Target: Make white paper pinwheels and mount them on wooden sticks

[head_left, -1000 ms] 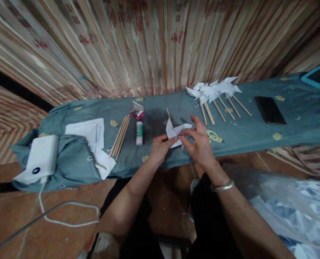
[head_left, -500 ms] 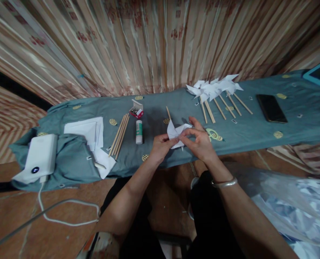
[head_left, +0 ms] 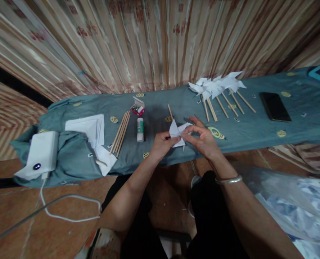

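Over the front of the cloth-covered table, a white paper pinwheel point(head_left: 175, 130) with folded points sits between my hands. My left hand point(head_left: 163, 145) pinches its left side between thumb and fingers. From the right, my right hand point(head_left: 203, 138) is closed on the paper near its middle, thumb and index finger pressed together and the other fingers partly raised. Just beyond the paper shows one wooden stick point(head_left: 170, 111); its lower end is hidden. A glue stick point(head_left: 140, 130) stands left of my hands, with a small open box of metal tacks point(head_left: 137, 108) behind it.
Several finished paper pinwheels point(head_left: 216, 86) on sticks lie at the back right, near a black phone point(head_left: 275, 107). Bare wooden sticks point(head_left: 120, 133) and white paper sheets point(head_left: 85, 126) lie left. A white power bank point(head_left: 42, 153) trails a cable. A plastic bag point(head_left: 292, 205) stands at lower right.
The view has shifted slightly. My hands stay on the paper pinwheel, and my right fingers have closed in further over its right side.
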A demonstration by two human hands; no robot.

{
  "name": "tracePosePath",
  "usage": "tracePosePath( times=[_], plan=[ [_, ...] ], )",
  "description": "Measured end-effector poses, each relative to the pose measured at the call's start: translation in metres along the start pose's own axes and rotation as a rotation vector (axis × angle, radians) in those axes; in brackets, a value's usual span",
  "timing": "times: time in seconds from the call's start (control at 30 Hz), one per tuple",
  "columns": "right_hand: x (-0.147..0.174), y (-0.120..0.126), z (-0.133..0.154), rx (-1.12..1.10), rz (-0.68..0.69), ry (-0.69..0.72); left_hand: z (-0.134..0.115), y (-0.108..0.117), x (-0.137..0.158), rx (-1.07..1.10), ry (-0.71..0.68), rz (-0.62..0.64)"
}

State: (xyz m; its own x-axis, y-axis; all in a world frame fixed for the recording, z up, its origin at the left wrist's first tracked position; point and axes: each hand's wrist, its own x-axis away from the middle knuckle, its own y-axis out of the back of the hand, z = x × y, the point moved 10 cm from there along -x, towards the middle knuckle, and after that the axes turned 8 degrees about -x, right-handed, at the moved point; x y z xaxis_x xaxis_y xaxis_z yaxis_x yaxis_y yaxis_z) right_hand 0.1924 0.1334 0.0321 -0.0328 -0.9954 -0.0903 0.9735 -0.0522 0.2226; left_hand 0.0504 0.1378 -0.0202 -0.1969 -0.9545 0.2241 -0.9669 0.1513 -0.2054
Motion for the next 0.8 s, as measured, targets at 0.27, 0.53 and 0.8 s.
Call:
tracePosePath(
  times=[0.27, 0.53, 0.8],
  plan=[
    [0.0011, 0.0007, 0.0055, 0.106, -0.007, 0.093, -0.0002, 0.0005, 0.0001, 0.043, -0.019, -0.015],
    [0.0025, -0.0031, 0.0042, 0.116, -0.003, 0.125, -0.0002, 0.0013, 0.002, 0.028, -0.012, -0.025],
    [0.0021, -0.0031, 0.0027, 0.072, 0.009, 0.113, 0.0021, 0.0002, 0.0018, 0.025, -0.009, -0.029]
  ],
)
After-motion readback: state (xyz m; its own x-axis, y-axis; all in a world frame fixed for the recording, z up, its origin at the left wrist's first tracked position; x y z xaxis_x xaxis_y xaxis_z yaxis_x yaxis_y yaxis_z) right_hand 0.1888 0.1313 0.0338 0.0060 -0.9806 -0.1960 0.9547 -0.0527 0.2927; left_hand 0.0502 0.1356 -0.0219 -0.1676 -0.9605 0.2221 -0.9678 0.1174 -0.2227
